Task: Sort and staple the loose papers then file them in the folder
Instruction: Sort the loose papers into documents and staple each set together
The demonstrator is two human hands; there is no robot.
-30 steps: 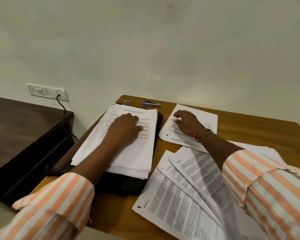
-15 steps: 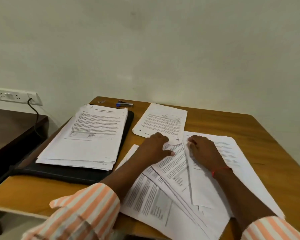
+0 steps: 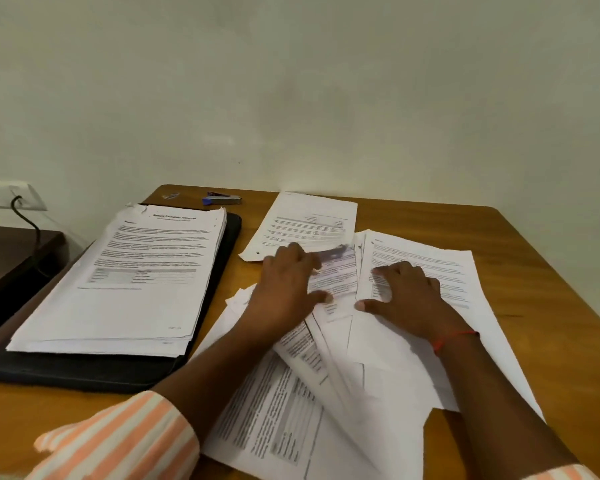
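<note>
Wooden table (image 3: 551,289) fills the lower view. Loose papers (image 3: 388,368) lie fanned & overlapping, print side up, from centre down to approx 5 o'clock. At 9 o'clock a thick paper stack (image 3: 125,282) sits on a black folder (image 3: 84,375) lying flat; the folder's edge shows along the stack's right & near sides. A single sheet (image 3: 309,220) lies at 12 o'clock, its near edge touching the fan.

Striped orange-white sleeve (image 3: 125,441) at 7 o'clock. Left hand (image 3: 284,285) lies palm down on the fan's far end, fingers straight, thumb out toward 3 o'clock; tips blurred, nothing gripped. Right hand (image 3: 409,296), just beside it at 3 o'clock, is flat on the right-most sheet, fingers spread, thumb toward 9 o'clock, pressing w/o pinching.

Wall socket (image 3: 11,197) w/ a black cable at far 9 o'clock. Stapler (image 3: 222,199), blue-ended, at the table's far edge, approx 11 o'clock, well apart from both hands. Paper clip (image 3: 171,195) near its 9 o'clock side. Red thread (image 3: 454,337) on the right wrist.
</note>
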